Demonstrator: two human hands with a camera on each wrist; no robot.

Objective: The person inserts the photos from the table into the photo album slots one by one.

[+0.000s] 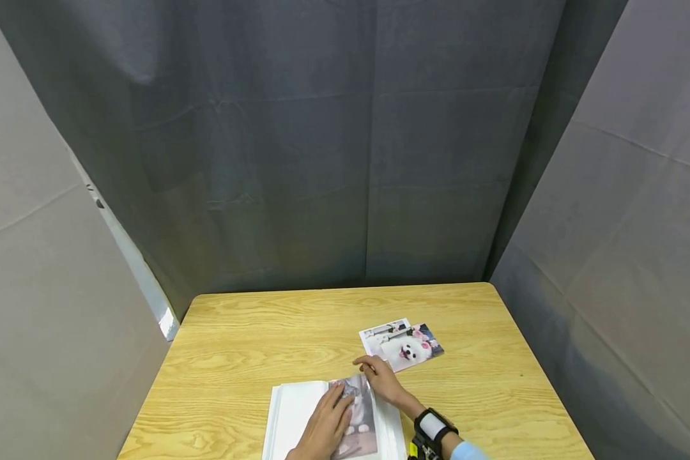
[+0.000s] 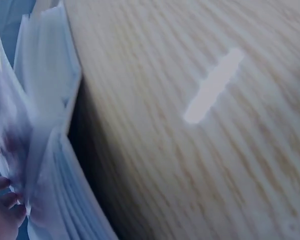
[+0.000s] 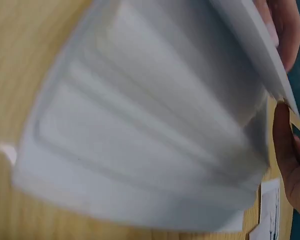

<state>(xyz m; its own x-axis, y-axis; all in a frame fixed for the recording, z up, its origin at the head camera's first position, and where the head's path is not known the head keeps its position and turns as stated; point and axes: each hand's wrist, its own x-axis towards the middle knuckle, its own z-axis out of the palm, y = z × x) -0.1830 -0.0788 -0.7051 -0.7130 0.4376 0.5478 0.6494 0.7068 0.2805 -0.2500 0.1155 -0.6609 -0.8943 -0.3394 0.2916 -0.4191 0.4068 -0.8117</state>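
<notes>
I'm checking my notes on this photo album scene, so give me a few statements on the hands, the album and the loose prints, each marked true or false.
1. The left hand rests on a printed picture of a pale animal in the white-paged photo album. True.

2. The album is closed. False: it lies open.

3. A black strap with a white face is worn on the wrist of the right hand. True.

4. The loose paper prints, one showing a fluffy white dog, overlap. True.

5. In the head view, these prints lie left of the album. False: they lie beyond it, towards the right.

6. The backdrop is bright red. False: a dark grey fabric curtain hangs there.
</notes>
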